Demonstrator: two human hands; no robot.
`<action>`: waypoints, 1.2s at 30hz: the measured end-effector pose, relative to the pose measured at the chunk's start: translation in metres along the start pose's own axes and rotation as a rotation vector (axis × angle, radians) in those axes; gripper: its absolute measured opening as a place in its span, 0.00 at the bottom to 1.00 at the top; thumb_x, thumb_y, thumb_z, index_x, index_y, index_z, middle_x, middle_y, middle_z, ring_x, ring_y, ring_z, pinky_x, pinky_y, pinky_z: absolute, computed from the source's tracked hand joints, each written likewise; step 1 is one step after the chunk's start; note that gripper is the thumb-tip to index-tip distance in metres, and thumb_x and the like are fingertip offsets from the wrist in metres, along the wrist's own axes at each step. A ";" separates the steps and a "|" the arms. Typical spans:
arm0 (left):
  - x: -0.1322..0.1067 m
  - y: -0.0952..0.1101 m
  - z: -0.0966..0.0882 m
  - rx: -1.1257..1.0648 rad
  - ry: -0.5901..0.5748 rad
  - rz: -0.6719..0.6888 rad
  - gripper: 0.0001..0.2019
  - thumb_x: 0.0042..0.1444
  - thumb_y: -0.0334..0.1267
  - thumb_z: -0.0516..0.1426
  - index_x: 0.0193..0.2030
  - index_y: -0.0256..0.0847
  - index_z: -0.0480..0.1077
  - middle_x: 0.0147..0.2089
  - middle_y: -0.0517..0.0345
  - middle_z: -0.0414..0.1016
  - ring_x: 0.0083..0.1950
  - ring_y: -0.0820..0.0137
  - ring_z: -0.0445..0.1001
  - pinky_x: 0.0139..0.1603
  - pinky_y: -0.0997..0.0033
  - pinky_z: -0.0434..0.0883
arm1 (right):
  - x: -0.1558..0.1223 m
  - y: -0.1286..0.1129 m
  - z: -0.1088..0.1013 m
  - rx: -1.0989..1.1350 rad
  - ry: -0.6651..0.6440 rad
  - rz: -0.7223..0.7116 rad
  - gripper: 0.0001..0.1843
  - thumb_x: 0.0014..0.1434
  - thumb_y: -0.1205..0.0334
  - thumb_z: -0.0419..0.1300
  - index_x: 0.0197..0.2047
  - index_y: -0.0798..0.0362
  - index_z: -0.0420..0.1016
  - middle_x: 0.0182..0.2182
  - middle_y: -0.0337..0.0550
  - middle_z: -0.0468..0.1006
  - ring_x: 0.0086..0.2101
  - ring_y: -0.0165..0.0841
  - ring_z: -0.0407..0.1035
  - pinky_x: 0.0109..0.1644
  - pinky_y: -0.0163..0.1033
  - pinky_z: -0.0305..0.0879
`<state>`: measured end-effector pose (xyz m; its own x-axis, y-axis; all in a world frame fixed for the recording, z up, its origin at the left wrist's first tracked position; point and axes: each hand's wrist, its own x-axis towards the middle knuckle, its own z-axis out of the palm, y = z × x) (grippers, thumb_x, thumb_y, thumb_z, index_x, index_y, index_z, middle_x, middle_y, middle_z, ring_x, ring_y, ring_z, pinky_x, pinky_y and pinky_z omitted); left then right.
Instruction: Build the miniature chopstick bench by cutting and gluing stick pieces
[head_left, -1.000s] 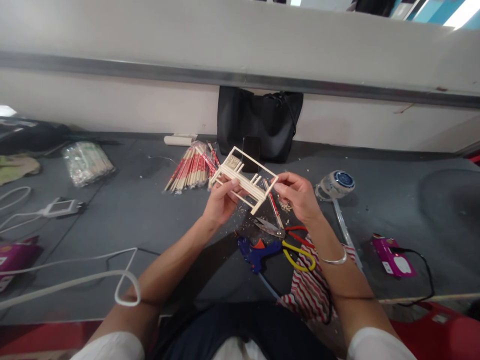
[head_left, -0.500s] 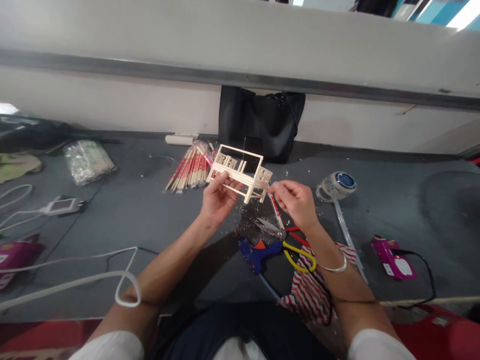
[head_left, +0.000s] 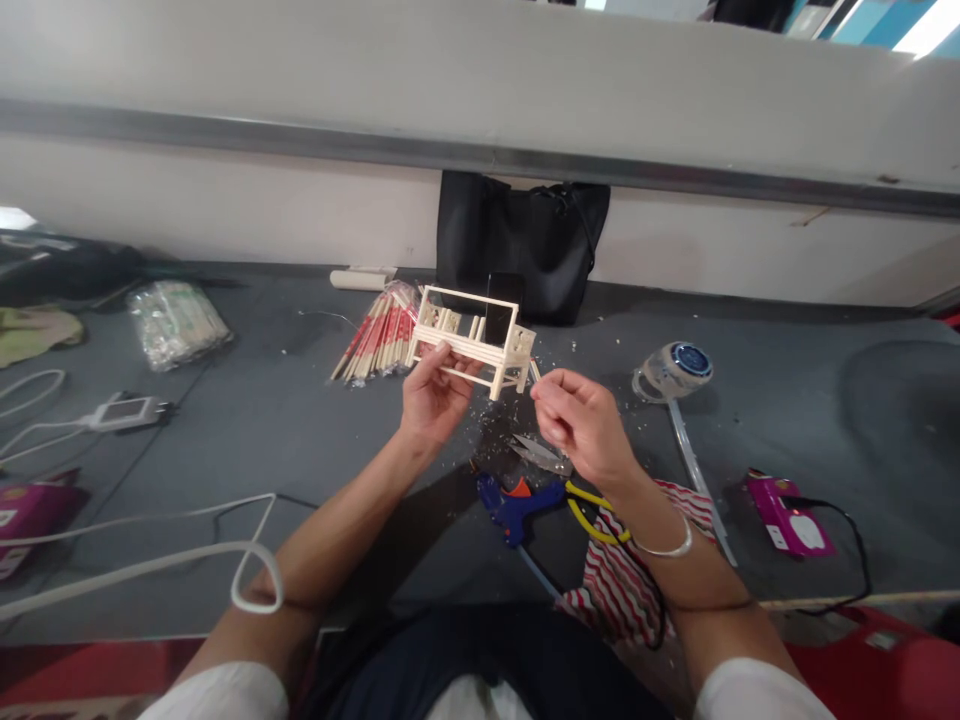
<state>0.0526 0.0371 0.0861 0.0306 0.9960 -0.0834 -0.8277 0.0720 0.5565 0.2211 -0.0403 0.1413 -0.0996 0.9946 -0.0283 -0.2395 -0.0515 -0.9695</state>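
One pale wooden stick-built miniature bench [head_left: 471,345] is held above the grey mat [head_left: 300,430], clamped in the left hand [head_left: 431,400]. The right hand [head_left: 577,425] hovers just beside it with fingers pinched together. Below lie one blue glue gun [head_left: 517,503] and one yellow-handled snips [head_left: 592,515].

Wooden model [head_left: 472,340] turned from slanted to near level, shifted slightly left and farther from body. Right end released by right hand [head_left: 581,425]; model now gripped by left hand [head_left: 433,395] alone. Right hand drawn back toward body, fingers curled, clear gap opened between it and model. Red handles of scissors [head_left: 541,455] and red-tipped stick now covered by right hand.
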 end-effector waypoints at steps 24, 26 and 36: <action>-0.013 -0.004 0.009 0.051 -0.001 0.023 0.06 0.52 0.34 0.67 0.33 0.44 0.74 0.34 0.61 0.81 0.37 0.70 0.81 0.48 0.69 0.81 | 0.005 0.038 0.021 0.272 -0.081 0.201 0.23 0.45 0.45 0.77 0.36 0.50 0.76 0.22 0.29 0.72 0.17 0.21 0.58 0.16 0.29 0.50; -0.013 -0.003 0.011 0.040 0.008 0.017 0.07 0.51 0.33 0.68 0.32 0.44 0.73 0.33 0.61 0.81 0.35 0.71 0.81 0.47 0.70 0.81 | 0.005 0.038 0.022 0.216 -0.083 0.218 0.22 0.45 0.45 0.77 0.32 0.51 0.77 0.20 0.30 0.72 0.16 0.21 0.58 0.16 0.30 0.51; -0.002 0.008 0.004 -0.034 0.058 0.049 0.07 0.53 0.30 0.68 0.31 0.44 0.75 0.30 0.63 0.80 0.38 0.71 0.82 0.54 0.68 0.80 | -0.013 0.020 0.010 -0.376 -1.068 0.363 0.11 0.63 0.58 0.63 0.30 0.53 0.81 0.21 0.34 0.77 0.19 0.22 0.68 0.24 0.27 0.63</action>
<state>0.0479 0.0363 0.0944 -0.0421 0.9935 -0.1053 -0.8460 0.0206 0.5327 0.2084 -0.0553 0.1245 -0.9003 0.3403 -0.2715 0.2494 -0.1081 -0.9624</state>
